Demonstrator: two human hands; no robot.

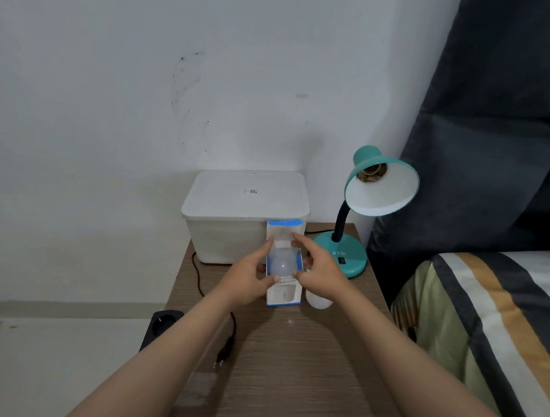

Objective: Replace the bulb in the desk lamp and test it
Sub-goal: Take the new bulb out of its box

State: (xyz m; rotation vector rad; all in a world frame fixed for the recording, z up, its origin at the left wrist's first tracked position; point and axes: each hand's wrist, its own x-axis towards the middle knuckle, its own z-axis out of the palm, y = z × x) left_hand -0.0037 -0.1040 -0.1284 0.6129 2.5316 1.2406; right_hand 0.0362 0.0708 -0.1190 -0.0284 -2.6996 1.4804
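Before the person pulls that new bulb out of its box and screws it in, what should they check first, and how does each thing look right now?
1. Lamp unplugged: ok; the plug lies loose on the wooden table, out of the power strip.
2. Lamp socket empty: ok; no bulb inside the teal shade.
3. Box flap open: ok; the new bulb shows in the bulb box.
4. Box steadied: ok; left hand and right hand hold its sides.
5. Old bulb secure: cannot tell; it lies loose beside the box.
6. Lamp switch off: cannot tell.
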